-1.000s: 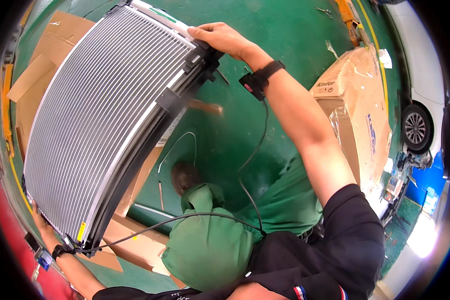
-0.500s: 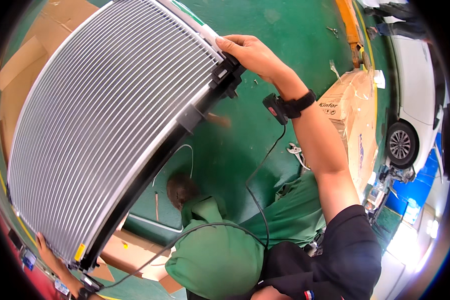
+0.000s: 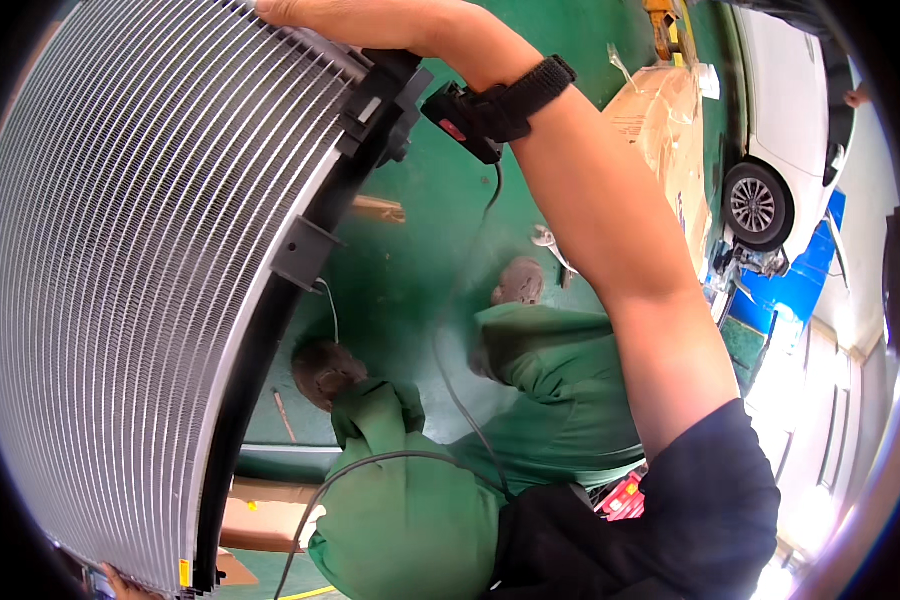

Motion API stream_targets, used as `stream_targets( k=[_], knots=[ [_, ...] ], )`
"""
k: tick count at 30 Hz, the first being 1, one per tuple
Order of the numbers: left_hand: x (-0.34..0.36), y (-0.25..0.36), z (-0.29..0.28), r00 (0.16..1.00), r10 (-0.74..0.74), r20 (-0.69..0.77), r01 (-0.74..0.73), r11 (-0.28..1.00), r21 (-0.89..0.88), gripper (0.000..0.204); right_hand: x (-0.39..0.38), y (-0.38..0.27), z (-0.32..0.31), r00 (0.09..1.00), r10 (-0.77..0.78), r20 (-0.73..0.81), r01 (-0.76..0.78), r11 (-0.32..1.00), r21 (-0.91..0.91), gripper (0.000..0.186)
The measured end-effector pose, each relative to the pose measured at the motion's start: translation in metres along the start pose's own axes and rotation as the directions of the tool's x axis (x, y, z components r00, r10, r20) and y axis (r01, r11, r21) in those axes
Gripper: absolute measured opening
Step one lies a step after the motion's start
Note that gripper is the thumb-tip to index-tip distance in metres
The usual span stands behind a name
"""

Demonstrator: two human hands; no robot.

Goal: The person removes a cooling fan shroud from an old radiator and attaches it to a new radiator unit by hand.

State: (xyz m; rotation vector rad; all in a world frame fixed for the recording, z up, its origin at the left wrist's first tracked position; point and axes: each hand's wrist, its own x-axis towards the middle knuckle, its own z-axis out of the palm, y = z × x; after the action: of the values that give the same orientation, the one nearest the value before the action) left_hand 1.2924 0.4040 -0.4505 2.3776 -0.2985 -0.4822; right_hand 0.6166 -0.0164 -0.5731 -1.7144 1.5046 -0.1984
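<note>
A large silver finned radiator assembly (image 3: 130,280) with a black side frame fills the left of the view. My right hand (image 3: 360,22) grips its upper end, thumb along the top edge beside a black bracket (image 3: 365,110); a strapped black device (image 3: 465,120) is on that wrist, with a cable hanging from it. My left hand (image 3: 122,585) shows only partly at the bottom left, fingers against the radiator's far lower end. Below me are my green trousers (image 3: 400,510) and dusty shoes (image 3: 325,375).
Cardboard (image 3: 270,520) lies at the lower left, a wrapped box (image 3: 650,120) at the upper right. A wrench (image 3: 545,240) lies on the green floor (image 3: 450,240). A white car (image 3: 780,90) and blue sheeting (image 3: 800,280) are at right; another person's hand (image 3: 855,96) shows at the edge.
The radiator and both my hands have shifted toward the upper left, the radiator now standing more steeply across the left side. My second shoe has come into view.
</note>
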Motion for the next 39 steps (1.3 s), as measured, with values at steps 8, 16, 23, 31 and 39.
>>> stream_targets(
  k=[8, 16, 23, 31, 39],
  knots=[
    [0.014, -0.049, -0.007, 0.95, 0.274, 0.149, -0.303, 0.926, 0.225, 0.049, 0.007, 0.021, 0.012, 0.996, -0.036, 0.082, 0.022, 0.985, 0.173, 0.06],
    [-0.15, -0.019, -0.022, 0.953, 0.258, -0.156, -0.276, 0.956, -0.102, 0.05, 0.033, 0.062, 0.01, 0.999, 0.019, 0.041, -0.021, 0.998, 0.058, 0.074],
    [-0.162, -0.059, 0.019, 0.947, 0.31, 0.085, -0.281, 0.927, -0.247, 0.049, 0.033, 0.071, 0.01, 0.977, 0.207, 0.047, -0.209, 0.977, 0.033, 0.077],
    [-0.144, -0.089, 0.034, 0.907, 0.412, 0.093, -0.261, 0.72, -0.643, 0.053, 0.047, 0.101, -0.013, 0.963, 0.252, 0.093, -0.265, 0.947, 0.179, 0.069],
    [-0.139, -0.105, 0.047, 0.949, 0.312, -0.055, -0.267, 0.698, -0.665, 0.055, 0.049, 0.103, -0.015, 0.951, 0.28, 0.129, -0.304, 0.92, 0.246, 0.072]
  ],
)
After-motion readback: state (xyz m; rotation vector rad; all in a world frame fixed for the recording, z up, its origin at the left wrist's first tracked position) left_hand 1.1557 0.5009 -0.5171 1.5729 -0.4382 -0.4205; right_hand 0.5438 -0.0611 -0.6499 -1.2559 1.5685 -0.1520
